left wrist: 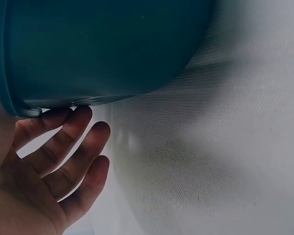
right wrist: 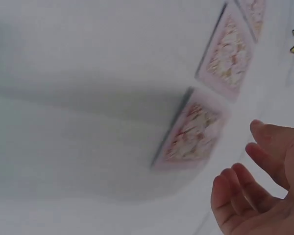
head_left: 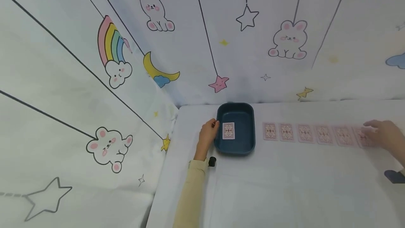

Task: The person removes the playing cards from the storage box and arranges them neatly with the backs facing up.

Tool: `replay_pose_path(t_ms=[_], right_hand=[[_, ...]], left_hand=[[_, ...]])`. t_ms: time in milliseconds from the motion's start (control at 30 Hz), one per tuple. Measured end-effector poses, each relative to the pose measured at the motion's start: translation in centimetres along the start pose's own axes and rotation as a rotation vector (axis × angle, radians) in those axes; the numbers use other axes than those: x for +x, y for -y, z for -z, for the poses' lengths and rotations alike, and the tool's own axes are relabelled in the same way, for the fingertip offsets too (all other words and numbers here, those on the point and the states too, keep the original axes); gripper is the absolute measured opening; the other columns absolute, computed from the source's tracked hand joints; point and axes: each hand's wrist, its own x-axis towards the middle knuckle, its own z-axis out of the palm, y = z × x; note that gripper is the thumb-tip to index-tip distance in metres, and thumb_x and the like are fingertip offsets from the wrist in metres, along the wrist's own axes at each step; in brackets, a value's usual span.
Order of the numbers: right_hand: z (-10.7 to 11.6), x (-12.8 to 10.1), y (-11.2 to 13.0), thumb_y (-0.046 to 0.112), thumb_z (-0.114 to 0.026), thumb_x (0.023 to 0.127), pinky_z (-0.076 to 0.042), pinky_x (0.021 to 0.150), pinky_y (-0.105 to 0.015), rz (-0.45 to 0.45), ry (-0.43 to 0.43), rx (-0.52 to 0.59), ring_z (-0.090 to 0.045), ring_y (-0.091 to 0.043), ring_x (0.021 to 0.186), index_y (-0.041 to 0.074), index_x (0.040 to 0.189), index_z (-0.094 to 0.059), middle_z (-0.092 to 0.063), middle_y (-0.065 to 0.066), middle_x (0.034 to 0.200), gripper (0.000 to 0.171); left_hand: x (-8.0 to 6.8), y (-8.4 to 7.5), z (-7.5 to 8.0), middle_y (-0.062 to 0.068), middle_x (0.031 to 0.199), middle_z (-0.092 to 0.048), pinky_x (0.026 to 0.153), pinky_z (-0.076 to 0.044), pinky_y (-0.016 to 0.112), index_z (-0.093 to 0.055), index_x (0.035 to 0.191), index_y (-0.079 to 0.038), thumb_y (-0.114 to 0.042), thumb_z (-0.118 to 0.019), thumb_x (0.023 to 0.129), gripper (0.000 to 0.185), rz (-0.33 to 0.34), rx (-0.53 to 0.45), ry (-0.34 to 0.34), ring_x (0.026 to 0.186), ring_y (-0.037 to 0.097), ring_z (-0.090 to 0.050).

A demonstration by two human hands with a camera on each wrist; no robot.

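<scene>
A dark teal tray (head_left: pixel 235 150) stands on the white-covered table with one patterned playing card (head_left: pixel 228 131) lying face down inside. My left hand (head_left: pixel 208 133) holds the tray's left side at the rim. Fingertips (left wrist: pixel 83 113) meet the outer wall in the left wrist view; the thumb is hidden there. To the right runs a row of several face-down playing cards (head_left: pixel 306 133) with red-and-white backs. My right hand (head_left: pixel 381 133) hovers by the rightmost card (right wrist: pixel 196 134), overlapping it in the head view. Its fingers are loosely bent and hold nothing.
The white table cover (head_left: pixel 269 189) stretches in front of the tray and cards. Behind them rises a white cloth backdrop (head_left: pixel 196 45) with cartoon animals and stars, and it continues along the left. A black device (head_left: pixel 212 161) sits at the left wrist.
</scene>
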Motion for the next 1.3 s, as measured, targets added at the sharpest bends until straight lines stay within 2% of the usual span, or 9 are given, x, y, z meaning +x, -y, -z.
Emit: replay_pose_path(t_ms=[100, 333, 533, 667, 833, 1033, 1200, 1300], right_hand=[[0.4, 0.2, 3.5, 0.028, -0.059, 0.101, -0.04, 0.085, -0.071, 0.013, -0.01, 0.048, -0.043, -0.064, 0.105, -0.021, 0.128, -0.04, -0.039, -0.048, 0.12, 0.059], [0.6, 1.9, 13.0, 0.039, -0.059, 0.101, -0.038, 0.093, -0.072, 0.169, 0.016, 0.139, -0.042, -0.061, 0.117, -0.015, 0.142, -0.036, -0.039, -0.044, 0.134, 0.072], [-1.0, 3.5, 22.1, 0.035, -0.064, 0.098, -0.04, 0.098, -0.067, 0.261, 0.015, 0.165, -0.046, -0.054, 0.122, -0.008, 0.145, -0.038, -0.044, -0.036, 0.137, 0.069], [-2.7, 4.3, 28.3, 0.03, -0.068, 0.096, -0.041, 0.102, -0.062, 0.327, 0.028, 0.138, -0.048, -0.048, 0.125, -0.005, 0.144, -0.042, -0.048, -0.031, 0.138, 0.064], [-5.3, 5.0, 34.6, 0.033, -0.069, 0.095, -0.041, 0.106, -0.06, 0.377, 0.108, 0.083, -0.048, -0.047, 0.129, -0.004, 0.144, -0.043, -0.047, -0.032, 0.142, 0.067], [-8.0, 6.0, 39.5, 0.036, -0.07, 0.094, -0.043, 0.105, -0.058, 0.395, 0.267, 0.011, -0.051, -0.047, 0.128, -0.008, 0.143, -0.043, -0.05, -0.033, 0.14, 0.072], [-9.7, 7.2, 41.7, 0.037, -0.07, 0.093, -0.04, 0.109, -0.059, 0.376, 0.374, -0.06, -0.05, -0.048, 0.131, -0.013, 0.144, -0.038, -0.051, -0.034, 0.14, 0.078], [-10.6, 7.6, 42.5, 0.039, -0.07, 0.093, -0.035, 0.112, -0.061, 0.316, 0.424, -0.083, -0.045, -0.051, 0.134, -0.013, 0.147, -0.031, -0.047, -0.035, 0.143, 0.085]], left_hand=[[-0.1, 0.0, -0.1, 0.002, 0.079, -0.058, 0.055, -0.036, 0.028, -0.061, 0.094, -0.013, -0.035, -0.05, 0.105, 0.026, 0.004, 0.012, -0.007, 0.064, 0.016, -0.05], [-0.1, 0.2, 0.0, 0.002, 0.078, -0.06, 0.053, -0.036, 0.027, -0.06, 0.092, -0.014, -0.035, -0.05, 0.105, 0.027, -0.017, 0.03, -0.005, 0.061, 0.015, -0.05], [-0.1, 0.3, -0.1, 0.002, 0.075, -0.058, 0.051, -0.035, 0.028, -0.058, 0.088, -0.014, -0.034, -0.05, 0.105, 0.027, -0.017, 0.046, -0.005, 0.059, 0.015, -0.049], [-0.1, 0.2, -0.1, 0.002, 0.076, -0.058, 0.052, -0.035, 0.028, -0.058, 0.089, -0.014, -0.035, -0.05, 0.105, 0.028, -0.015, 0.054, -0.008, 0.06, 0.015, -0.049], [0.0, 0.0, 0.1, 0.003, 0.077, -0.06, 0.053, -0.036, 0.027, -0.06, 0.091, -0.013, -0.035, -0.05, 0.105, 0.028, -0.02, 0.047, -0.005, 0.061, 0.015, -0.05], [0.0, 0.0, 0.2, 0.003, 0.076, -0.061, 0.053, -0.036, 0.028, -0.061, 0.091, -0.013, -0.032, -0.051, 0.105, 0.026, -0.019, 0.036, -0.008, 0.061, 0.015, -0.05], [0.0, 0.1, 0.2, 0.002, 0.074, -0.059, 0.052, -0.035, 0.028, -0.06, 0.09, -0.014, -0.032, -0.052, 0.105, 0.026, -0.022, 0.033, -0.008, 0.059, 0.015, -0.049], [0.1, 0.2, 0.1, 0.001, 0.072, -0.058, 0.052, -0.035, 0.027, -0.06, 0.088, -0.014, -0.032, -0.052, 0.105, 0.026, -0.033, 0.035, -0.01, 0.058, 0.014, -0.048]])
